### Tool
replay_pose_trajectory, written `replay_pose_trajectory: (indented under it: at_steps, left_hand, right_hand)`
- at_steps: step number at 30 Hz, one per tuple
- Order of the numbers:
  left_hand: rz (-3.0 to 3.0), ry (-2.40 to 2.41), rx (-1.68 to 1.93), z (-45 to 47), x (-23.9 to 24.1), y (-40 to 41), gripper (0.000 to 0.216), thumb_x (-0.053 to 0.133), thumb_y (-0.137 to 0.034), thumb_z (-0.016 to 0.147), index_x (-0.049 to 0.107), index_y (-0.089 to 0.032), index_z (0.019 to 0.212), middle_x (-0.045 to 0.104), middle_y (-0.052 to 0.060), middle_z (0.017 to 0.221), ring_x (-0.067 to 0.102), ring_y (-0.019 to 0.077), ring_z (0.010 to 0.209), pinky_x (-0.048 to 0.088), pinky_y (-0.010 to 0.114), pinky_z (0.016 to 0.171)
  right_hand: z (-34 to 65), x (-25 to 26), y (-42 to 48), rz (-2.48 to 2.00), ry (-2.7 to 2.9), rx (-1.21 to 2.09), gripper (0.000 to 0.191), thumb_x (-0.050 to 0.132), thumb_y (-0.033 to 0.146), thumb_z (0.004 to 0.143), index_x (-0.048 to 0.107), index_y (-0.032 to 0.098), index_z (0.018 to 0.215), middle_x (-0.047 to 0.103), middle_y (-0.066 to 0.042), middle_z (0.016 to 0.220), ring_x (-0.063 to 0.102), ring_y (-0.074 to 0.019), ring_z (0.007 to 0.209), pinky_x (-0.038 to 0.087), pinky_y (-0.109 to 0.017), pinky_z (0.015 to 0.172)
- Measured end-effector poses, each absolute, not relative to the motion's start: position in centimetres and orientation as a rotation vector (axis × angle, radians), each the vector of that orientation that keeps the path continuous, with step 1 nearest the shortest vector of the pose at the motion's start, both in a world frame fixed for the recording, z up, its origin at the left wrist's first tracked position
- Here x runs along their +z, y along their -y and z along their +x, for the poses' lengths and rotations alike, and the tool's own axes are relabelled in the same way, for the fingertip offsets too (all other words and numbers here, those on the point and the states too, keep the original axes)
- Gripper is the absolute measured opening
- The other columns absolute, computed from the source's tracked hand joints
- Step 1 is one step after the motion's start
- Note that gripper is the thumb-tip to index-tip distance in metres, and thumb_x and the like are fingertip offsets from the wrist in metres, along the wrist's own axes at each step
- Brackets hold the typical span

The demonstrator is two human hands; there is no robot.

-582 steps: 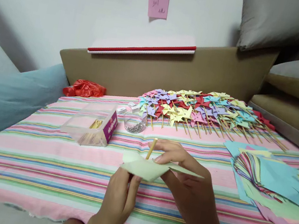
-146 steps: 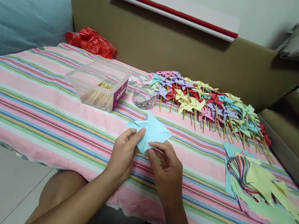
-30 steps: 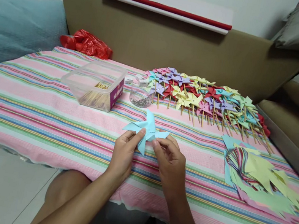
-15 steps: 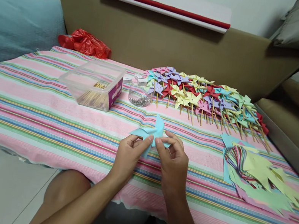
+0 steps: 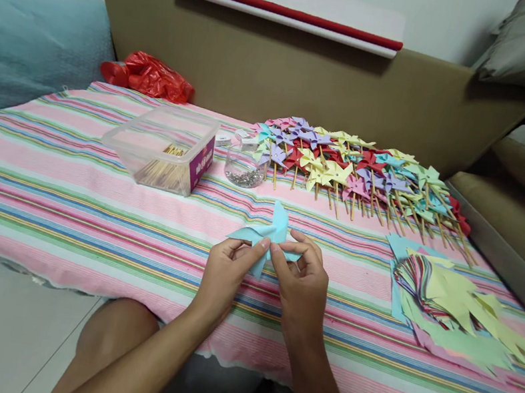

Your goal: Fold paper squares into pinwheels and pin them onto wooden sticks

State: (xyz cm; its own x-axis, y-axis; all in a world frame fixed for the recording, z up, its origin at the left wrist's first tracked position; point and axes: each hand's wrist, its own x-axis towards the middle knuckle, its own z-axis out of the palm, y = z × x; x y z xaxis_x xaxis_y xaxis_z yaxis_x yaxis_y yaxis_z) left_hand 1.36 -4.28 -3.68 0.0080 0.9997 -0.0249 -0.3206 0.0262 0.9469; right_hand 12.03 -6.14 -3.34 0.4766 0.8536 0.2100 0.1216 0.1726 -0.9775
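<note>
A light blue paper pinwheel [image 5: 279, 222] is held above the striped cloth, its blades folded in toward the middle. My left hand [image 5: 228, 270] pinches it from the left, thumb near the centre. From the right, my right hand [image 5: 300, 284] grips it too, thumb and fingers close to the same centre, the thumbs almost touching. No stick shows on this pinwheel. Beyond my hands stands a clear round tub [image 5: 246, 168] with small metal pins in it. Left of that is a clear plastic box [image 5: 160, 144] holding thin wooden sticks.
Many finished pinwheels on sticks [image 5: 349, 168] lie at the back right. Cut paper sheets [image 5: 461, 306] are piled at the right. A red plastic bag [image 5: 149, 75] rests at the back left. Small white boxes [image 5: 247, 139] sit behind the tub. The striped cloth [image 5: 87, 213] covers the surface.
My right hand has shifted slightly left, its thumb closer to the pinwheel's centre. My left hand and the pinwheel stay almost in place.
</note>
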Motion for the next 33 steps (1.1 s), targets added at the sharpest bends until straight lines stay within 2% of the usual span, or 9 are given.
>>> replay_pose_trajectory:
  at_steps: [6,12,15,19,22,24,26,29,33]
  left_hand:
    - [0.939,-0.94,1.307,1.4,-3.5,4.2,0.028,0.082,-0.039,0.076,0.069,-0.015,0.07,0.055,-0.001,0.067,0.047,0.0122,0.067,0.039,0.024,0.062]
    - [0.936,-0.992,1.336,1.5,-3.9,4.4,0.041,0.083,-0.04,0.075,0.053,-0.017,0.059,0.039,-0.005,0.061,0.035,0.0093,0.061,0.032,0.022,0.056]
    - [0.934,-1.007,1.355,1.2,-3.7,4.1,0.043,0.081,-0.04,0.077,0.049,-0.017,0.059,0.036,-0.006,0.06,0.032,0.0084,0.058,0.03,0.022,0.053]
    - [0.851,-0.962,1.551,-1.0,0.3,2.1,0.032,0.083,-0.035,0.076,0.059,-0.016,0.064,0.044,-0.006,0.059,0.038,0.0066,0.054,0.032,0.02,0.051]
    - [0.755,-0.794,1.804,-3.7,6.4,0.1,0.024,0.084,-0.02,0.073,0.063,-0.016,0.063,0.054,-0.005,0.059,0.05,0.0066,0.055,0.042,0.018,0.053]
    - [0.631,-0.732,1.935,-5.5,10.2,-0.8,0.01,0.077,-0.015,0.08,0.07,-0.017,0.073,0.067,-0.003,0.07,0.062,0.0088,0.064,0.049,0.018,0.057]
    - [0.553,-0.685,2.011,-7.3,12.4,-1.4,0.01,0.072,-0.013,0.086,0.073,-0.02,0.079,0.074,-0.003,0.082,0.067,0.0088,0.073,0.052,0.017,0.06]
    - [0.416,-0.653,2.061,-10.2,12.0,-2.2,0.018,0.068,-0.011,0.09,0.073,-0.023,0.078,0.075,-0.006,0.083,0.068,0.0065,0.072,0.054,0.015,0.058]
    - [0.096,-0.666,2.078,-13.6,8.3,-2.9,0.023,0.059,-0.007,0.094,0.07,-0.021,0.079,0.072,-0.006,0.073,0.066,0.0043,0.064,0.053,0.011,0.052]
  right_hand:
    - [12.0,-3.2,6.1,-1.315,0.957,0.654,0.016,0.076,0.033,0.076,0.067,0.02,0.076,0.06,-0.012,0.122,0.062,-0.0246,0.107,0.053,-0.029,0.064]
    - [11.7,-3.3,6.2,-1.311,0.974,0.658,0.018,0.076,0.034,0.076,0.066,0.02,0.074,0.059,-0.012,0.124,0.06,-0.0262,0.112,0.053,-0.03,0.067]
    - [11.6,-2.8,6.2,-1.236,0.899,0.72,0.024,0.077,0.038,0.077,0.065,0.021,0.089,0.059,-0.009,0.123,0.063,-0.0223,0.104,0.054,-0.029,0.069]
    - [12.5,-1.6,5.5,-1.064,0.622,0.804,0.037,0.07,0.048,0.084,0.056,0.025,0.109,0.06,-0.002,0.117,0.066,-0.0139,0.088,0.056,-0.031,0.079]
    - [13.1,-1.1,4.4,-1.059,0.482,0.861,0.037,0.073,0.05,0.081,0.058,0.025,0.103,0.063,0.0,0.113,0.066,-0.0127,0.088,0.055,-0.029,0.08]
    - [13.0,-1.2,3.5,-1.072,0.478,0.896,0.035,0.074,0.05,0.078,0.06,0.024,0.098,0.066,-0.001,0.112,0.067,-0.0134,0.088,0.055,-0.03,0.081]
    - [12.7,-1.6,2.4,-1.13,0.63,0.854,0.033,0.069,0.051,0.082,0.06,0.023,0.096,0.068,-0.004,0.113,0.068,-0.0157,0.091,0.055,-0.033,0.084]
    - [12.3,-1.6,-0.2,-1.228,1.011,0.736,0.033,0.063,0.053,0.086,0.06,0.022,0.097,0.072,-0.008,0.106,0.069,-0.0206,0.095,0.055,-0.037,0.086]
    - [12.2,0.0,-6.7,-1.248,1.411,0.691,0.027,0.07,0.044,0.084,0.064,0.021,0.096,0.073,-0.007,0.097,0.069,-0.0211,0.095,0.053,-0.037,0.087]
